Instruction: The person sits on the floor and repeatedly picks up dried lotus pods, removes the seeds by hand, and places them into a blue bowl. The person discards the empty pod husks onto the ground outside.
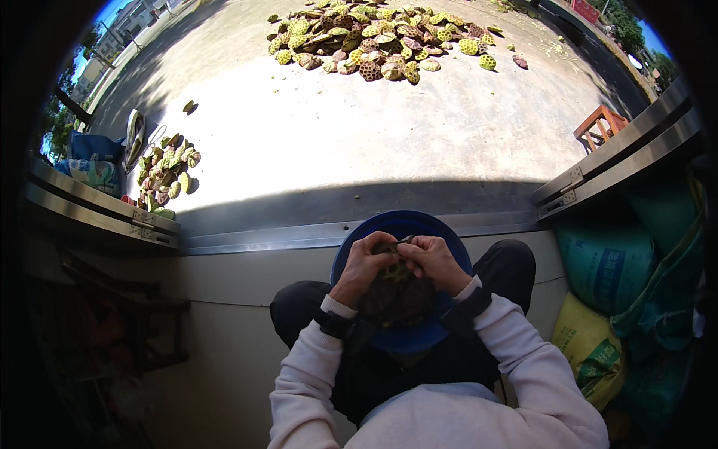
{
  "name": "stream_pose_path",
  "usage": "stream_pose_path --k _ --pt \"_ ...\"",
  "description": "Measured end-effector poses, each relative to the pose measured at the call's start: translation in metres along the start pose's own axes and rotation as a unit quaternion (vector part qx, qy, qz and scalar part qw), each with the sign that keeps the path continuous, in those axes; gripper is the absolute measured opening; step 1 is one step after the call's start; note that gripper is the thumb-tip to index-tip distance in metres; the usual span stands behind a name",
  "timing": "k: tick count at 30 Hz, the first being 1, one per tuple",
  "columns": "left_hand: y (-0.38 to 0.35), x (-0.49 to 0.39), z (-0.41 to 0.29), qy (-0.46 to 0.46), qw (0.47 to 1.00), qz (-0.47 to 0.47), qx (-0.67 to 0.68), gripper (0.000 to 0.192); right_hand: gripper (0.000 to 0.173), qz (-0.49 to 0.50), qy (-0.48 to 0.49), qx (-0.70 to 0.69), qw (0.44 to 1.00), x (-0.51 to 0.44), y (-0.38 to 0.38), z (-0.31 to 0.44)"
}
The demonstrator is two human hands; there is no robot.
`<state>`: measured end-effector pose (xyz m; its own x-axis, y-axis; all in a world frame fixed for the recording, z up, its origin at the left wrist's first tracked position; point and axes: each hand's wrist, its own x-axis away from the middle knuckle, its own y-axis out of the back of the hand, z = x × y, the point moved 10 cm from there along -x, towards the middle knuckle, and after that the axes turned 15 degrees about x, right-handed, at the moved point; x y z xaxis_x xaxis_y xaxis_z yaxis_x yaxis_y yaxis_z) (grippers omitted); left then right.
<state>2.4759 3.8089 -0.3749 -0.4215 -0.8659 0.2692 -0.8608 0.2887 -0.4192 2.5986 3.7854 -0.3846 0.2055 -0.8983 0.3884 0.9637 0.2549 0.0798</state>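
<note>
Over a round blue basin between my knees, both hands meet at a dark lotus seed pod. My left hand grips the pod from its left side. The fingers of my right hand pinch at the pod's right edge, close to the left thumb. Fingers cover much of the pod, so whether a seed is between them cannot be made out. Below the hands, several dark, shaded lotus seed pods lie in the basin, one with greenish holes showing.
Beyond a metal door sill, a large heap of lotus pods lies on sunlit concrete, with a smaller heap at left. Green sacks and a yellow sack stand at right. A wooden stool is outside.
</note>
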Motion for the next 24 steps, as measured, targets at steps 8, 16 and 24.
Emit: stream_pose_path --k 8,16,24 --pt "0.026 0.000 -0.001 -0.008 0.993 -0.097 0.066 0.031 0.032 -0.013 0.022 0.067 0.997 -0.003 0.015 0.008" --pt "-0.002 0.003 -0.018 -0.049 0.998 0.002 -0.028 0.044 0.040 -0.069 0.122 0.172 0.975 -0.004 0.017 0.021" --pt "-0.003 0.003 -0.004 -0.010 1.000 -0.014 -0.004 0.046 0.035 -0.205 0.128 0.208 0.948 0.004 0.043 0.033"
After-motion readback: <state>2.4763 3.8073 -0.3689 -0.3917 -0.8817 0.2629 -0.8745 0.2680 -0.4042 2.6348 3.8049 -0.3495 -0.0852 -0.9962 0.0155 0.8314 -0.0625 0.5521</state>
